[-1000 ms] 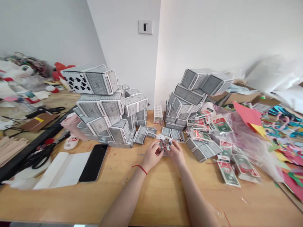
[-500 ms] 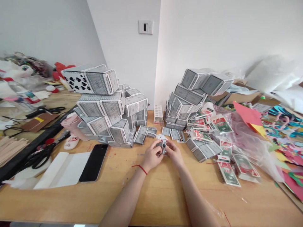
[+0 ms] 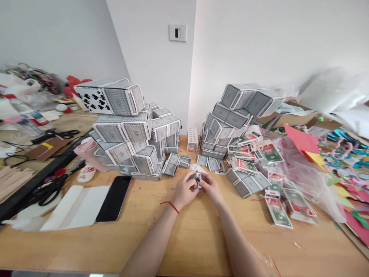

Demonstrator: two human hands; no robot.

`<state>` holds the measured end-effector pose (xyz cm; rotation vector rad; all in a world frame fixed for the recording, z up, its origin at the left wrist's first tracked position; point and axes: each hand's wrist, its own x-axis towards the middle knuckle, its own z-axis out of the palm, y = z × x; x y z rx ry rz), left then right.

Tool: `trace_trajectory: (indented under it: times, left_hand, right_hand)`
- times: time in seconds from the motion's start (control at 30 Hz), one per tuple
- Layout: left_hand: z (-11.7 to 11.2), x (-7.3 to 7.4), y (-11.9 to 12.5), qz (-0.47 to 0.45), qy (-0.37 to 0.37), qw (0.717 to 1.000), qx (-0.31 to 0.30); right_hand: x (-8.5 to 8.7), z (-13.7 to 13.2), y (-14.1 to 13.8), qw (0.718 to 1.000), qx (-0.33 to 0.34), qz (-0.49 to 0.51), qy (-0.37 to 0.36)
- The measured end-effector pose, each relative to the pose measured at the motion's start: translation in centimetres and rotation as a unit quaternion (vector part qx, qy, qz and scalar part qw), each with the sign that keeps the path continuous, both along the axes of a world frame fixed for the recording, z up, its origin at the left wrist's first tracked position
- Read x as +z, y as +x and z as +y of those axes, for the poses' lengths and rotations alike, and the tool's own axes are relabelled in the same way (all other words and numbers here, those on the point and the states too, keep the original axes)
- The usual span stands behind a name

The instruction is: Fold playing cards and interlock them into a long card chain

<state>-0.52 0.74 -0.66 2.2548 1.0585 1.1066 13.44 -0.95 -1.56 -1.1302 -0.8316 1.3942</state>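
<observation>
Pinching small whitish card [image 3: 198,175], mostly hidden by fingers: left hand [image 3: 186,190], right hand [image 3: 211,187].

"What do we see at lower left?"

"We have a black phone [image 3: 113,199] beside a folded white sheet [image 3: 86,207], near black-handled scissors [image 3: 60,183]."

"Elsewhere?"

"We spot a wall switch [image 3: 177,33] at upper centre, a bottle [image 3: 32,115] at far left, red paper [image 3: 302,137] at right."

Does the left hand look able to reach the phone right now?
Likely yes: nothing stands between the left hand and the phone on the table, though that hand holds a card it would probably need to release.
</observation>
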Motion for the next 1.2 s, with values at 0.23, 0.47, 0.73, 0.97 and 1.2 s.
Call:
trace_trajectory:
  times: [0.23,0.47,0.73,0.97,1.2]
  left_hand:
    - [-0.1,0.0,0.0,0.031,-0.005,0.999,-0.005]
    - [-0.3,0.4,0.1,0.004,-0.001,1.000,-0.021]
    - [-0.3,0.4,0.2,-0.020,0.021,0.999,-0.024]
    - [-0.7,1.0,0.4,-0.013,0.005,0.999,-0.041]
    - [-1.0,2.0,-0.1,-0.033,-0.016,0.994,-0.104]
  right_hand:
    - [-0.9,0.1,0.0,0.999,-0.010,0.033,-0.006]
    - [-0.4,-0.1,-0.4,0.996,0.009,0.089,-0.005]
    - [0.7,-0.4,-0.8,0.984,0.069,0.167,-0.008]
    - [0.8,-0.4,-0.8,0.984,0.033,0.175,-0.007]
    - [0.4,-0.1,-0.6,0.989,-0.035,0.143,0.022]
